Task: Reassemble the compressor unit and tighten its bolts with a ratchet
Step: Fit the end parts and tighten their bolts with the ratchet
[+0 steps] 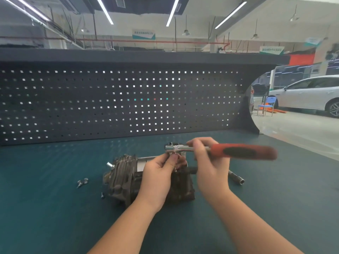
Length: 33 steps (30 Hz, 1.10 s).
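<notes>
Red-handled, the one ratchet (220,150) lies level in the right hand's grip (207,162), fingers curled round its steel shank just beside the handle. Its head sits over the top of the single compressor unit (126,180), which rests mid-desk (55,217). The left hand (159,173) pinches something small under that head; what, I cannot tell. Two loose bolts (82,182) lie towards the left edge, one socket extension (236,177) to the right.

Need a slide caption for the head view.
Right hand holds ratchet over compressor; left hand steadies its head.
</notes>
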Available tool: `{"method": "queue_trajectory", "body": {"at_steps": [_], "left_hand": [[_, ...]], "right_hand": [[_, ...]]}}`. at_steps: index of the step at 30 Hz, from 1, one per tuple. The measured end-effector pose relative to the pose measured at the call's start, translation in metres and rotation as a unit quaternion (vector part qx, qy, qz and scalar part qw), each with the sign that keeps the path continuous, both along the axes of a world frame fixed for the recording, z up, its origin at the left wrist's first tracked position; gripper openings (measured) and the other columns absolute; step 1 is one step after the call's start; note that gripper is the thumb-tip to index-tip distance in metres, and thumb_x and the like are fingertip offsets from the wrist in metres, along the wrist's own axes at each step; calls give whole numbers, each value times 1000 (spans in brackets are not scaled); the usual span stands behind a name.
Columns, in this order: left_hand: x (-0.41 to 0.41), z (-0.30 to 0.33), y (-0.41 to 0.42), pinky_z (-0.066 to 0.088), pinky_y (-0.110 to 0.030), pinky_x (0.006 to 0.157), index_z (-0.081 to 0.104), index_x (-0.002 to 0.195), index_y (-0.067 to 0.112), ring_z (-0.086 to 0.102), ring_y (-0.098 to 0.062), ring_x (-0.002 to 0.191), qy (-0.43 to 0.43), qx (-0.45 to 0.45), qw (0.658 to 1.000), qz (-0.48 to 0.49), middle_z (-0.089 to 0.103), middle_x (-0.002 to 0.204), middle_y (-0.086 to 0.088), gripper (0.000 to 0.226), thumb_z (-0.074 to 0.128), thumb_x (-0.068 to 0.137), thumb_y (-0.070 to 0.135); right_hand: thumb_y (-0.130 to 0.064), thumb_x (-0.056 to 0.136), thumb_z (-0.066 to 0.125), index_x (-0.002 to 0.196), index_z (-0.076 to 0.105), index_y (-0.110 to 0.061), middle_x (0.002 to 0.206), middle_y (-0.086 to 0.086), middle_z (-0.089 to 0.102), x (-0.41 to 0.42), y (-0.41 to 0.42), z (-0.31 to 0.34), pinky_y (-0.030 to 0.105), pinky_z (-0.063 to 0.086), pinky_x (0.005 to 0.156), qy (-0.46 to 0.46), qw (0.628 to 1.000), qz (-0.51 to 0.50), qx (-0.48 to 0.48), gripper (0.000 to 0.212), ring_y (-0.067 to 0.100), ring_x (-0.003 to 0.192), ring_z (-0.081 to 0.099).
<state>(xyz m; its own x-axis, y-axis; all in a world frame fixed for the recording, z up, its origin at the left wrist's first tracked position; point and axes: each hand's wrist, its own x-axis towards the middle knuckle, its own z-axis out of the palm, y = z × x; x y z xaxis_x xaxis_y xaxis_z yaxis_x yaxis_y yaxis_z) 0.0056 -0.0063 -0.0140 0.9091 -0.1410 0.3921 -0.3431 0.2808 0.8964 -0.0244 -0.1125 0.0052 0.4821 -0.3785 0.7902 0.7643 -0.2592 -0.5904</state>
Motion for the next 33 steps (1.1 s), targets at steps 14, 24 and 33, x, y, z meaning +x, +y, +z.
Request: {"method": "queue_trajectory", "body": {"at_steps": [14,24,33], "left_hand": [[-2,-4,1,49,-33,93,75,99,13,72,-15,97,-6,14,1000,7,77,98,-4,19,57,96,16],[-3,0,3,53,-34,83,77,92,12,70,-16,87,-11,7,1000,-28,77,92,-6,38,69,76,45],[3,-3,1,50,-38,96,73,98,16,72,-18,99,-6,27,1000,-3,77,100,-4,21,53,98,10]], "right_hand": [[-30,88,53,83,71,-25,70,-14,59,-8,17,4,9,40,71,10,995,-89,40,20,-1,74,56],[-28,92,47,79,69,-14,72,-17,51,-3,17,-7,27,34,75,-103,944,-244,-196,29,-2,76,47],[-19,88,63,90,79,-15,65,-9,49,16,-22,6,22,36,66,196,930,168,263,17,9,60,45]]}}
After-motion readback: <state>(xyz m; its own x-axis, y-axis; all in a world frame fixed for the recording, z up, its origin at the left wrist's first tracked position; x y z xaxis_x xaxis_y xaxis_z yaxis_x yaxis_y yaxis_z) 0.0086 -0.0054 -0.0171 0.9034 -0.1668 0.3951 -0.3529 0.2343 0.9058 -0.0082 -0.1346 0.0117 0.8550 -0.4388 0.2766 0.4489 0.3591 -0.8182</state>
